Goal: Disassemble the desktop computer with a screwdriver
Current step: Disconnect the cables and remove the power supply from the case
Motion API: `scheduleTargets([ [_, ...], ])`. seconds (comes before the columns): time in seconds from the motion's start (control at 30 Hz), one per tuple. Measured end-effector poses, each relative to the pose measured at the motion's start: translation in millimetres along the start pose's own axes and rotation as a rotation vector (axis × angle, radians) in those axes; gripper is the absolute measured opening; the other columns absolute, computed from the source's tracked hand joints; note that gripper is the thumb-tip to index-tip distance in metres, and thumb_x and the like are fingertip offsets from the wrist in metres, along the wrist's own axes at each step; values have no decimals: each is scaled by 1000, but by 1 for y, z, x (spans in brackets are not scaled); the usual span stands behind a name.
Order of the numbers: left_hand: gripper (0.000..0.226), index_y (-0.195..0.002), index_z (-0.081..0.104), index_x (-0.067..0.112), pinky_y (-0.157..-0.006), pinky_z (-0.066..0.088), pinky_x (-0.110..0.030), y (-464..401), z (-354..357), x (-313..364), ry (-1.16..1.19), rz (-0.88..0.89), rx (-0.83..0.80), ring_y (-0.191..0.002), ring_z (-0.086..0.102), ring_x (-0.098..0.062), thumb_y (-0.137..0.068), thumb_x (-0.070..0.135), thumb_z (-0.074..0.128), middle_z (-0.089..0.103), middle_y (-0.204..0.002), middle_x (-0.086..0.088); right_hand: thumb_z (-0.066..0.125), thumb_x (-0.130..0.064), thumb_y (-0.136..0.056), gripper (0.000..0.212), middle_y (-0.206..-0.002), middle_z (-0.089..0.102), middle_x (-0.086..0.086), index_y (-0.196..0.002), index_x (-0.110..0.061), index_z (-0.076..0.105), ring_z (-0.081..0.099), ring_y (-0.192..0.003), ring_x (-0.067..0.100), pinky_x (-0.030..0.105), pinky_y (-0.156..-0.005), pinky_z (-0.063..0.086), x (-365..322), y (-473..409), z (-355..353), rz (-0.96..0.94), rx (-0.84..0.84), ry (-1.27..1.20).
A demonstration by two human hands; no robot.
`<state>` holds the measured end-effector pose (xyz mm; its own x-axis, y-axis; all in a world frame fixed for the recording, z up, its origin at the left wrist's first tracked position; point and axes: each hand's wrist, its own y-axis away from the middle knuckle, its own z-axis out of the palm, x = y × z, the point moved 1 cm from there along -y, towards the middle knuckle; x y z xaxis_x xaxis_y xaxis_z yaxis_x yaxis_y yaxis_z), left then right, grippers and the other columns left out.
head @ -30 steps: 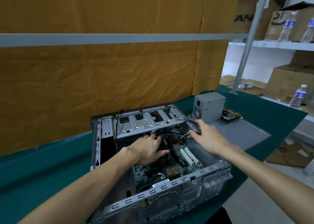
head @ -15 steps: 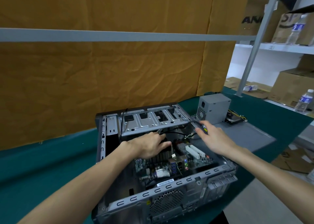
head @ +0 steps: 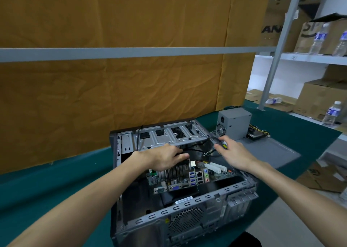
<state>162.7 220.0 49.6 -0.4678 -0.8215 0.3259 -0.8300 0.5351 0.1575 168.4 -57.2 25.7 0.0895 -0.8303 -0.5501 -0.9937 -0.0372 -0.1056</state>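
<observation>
motherboard (head: 187,179): thin, fragile, lift by edges | left hand (head: 165,157): grasping its heatsink (head: 175,169) | right hand (head: 234,153): pinching black cable (head: 212,139)

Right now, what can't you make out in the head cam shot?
- Left hand: its fingertips curl over the heatsink, so what it grips is hidden.
- Right hand: covers a small dark part with cables; what it is can't be told.
- Screwdriver: none visible.
- Motherboard: screws too small to see.
- Computer case: near corner cut off by the bottom edge.
- Hard drive: mostly behind the power supply.
</observation>
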Motion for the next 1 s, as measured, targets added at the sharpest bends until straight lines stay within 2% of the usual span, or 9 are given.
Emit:
scheduleTargets([
  [0.07, 66, -134, 56, 8, -93, 53, -50, 4, -2, -1, -9, 2, 8, -96, 68, -33, -103, 61, 29, 70, -111, -20, 46, -57, -101, 44, -85, 64, -6, -137, -32, 45, 57, -47, -1, 26, -49, 39, -1, 1, 0, 11, -8, -10],
  [0.17, 64, -127, 59, 8, -73, 55, -43, 8, -5, 1, -14, 18, 39, -65, 62, -25, -104, 60, 29, 64, -77, -11, 45, -54, -102, 40, -86, 65, -5, -136, -32, 46, 55, -47, -1, 23, -47, 40, -4, 3, -2, 12, -15, -17],
  [0.27, 61, -121, 61, 11, -59, 46, -37, 11, -11, 4, -28, 24, 66, -53, 50, -18, -103, 60, 31, 58, -70, -7, 42, -51, -105, 50, -120, 63, 5, -148, -27, 40, 64, -94, 16, 33, -77, 49, -12, 9, -4, 37, -61, 32],
  [0.37, 56, -109, 63, 13, -54, 42, -35, 12, -16, 3, -28, 40, 69, -53, 48, -19, -103, 60, 32, 57, -70, -7, 44, -46, -105, 54, -144, 46, 10, -154, -23, 38, 44, -134, 29, 42, -108, 38, -26, 23, -4, -54, 105, 199],
  [0.43, 54, -104, 63, 15, -52, 40, -34, 10, -18, 3, -36, 41, 80, -53, 48, -19, -103, 59, 33, 56, -70, -5, 53, -43, -102, 39, -132, 58, -5, -136, -26, 59, 53, -125, 15, 28, -97, 41, -45, 39, -12, -216, 198, 7],
  [0.53, 52, -102, 64, 17, -56, 44, -36, 8, -18, 3, -51, 36, 99, -59, 56, -21, -103, 60, 34, 63, -75, -5, 64, -51, -91, 24, -102, 74, -20, -103, -35, 76, 66, -98, -1, 18, -81, 48, -74, 61, -18, -348, -166, -260],
  [0.67, 53, -105, 66, 17, -71, 52, -45, 7, -18, 5, -50, 17, 93, -73, 64, -26, -103, 60, 34, 68, -84, -8, 73, -35, -89, 5, -93, 76, -14, -92, -33, 77, 70, -89, 4, 18, -78, 52, -92, 70, -9, -425, -255, -290],
  [0.8, 56, -104, 66, 17, -62, 48, -39, 7, -16, 3, -40, -2, 105, -67, 61, -22, -102, 62, 33, 67, -81, -8, 75, -27, -91, 14, -86, 75, -18, -82, -38, 73, 67, -81, 0, 14, -73, 47, -92, 68, -11, -454, -207, -270],
  [1.0, 69, -117, 67, 15, -90, 54, -50, 5, -24, -4, 20, -13, 82, -95, 68, -33, -98, 70, 29, 73, -104, -13, 78, -35, -84, 7, -105, 70, -15, -89, -30, 78, 68, -101, 6, 19, -88, 51, -82, 72, -31, -462, -244, -304],
])
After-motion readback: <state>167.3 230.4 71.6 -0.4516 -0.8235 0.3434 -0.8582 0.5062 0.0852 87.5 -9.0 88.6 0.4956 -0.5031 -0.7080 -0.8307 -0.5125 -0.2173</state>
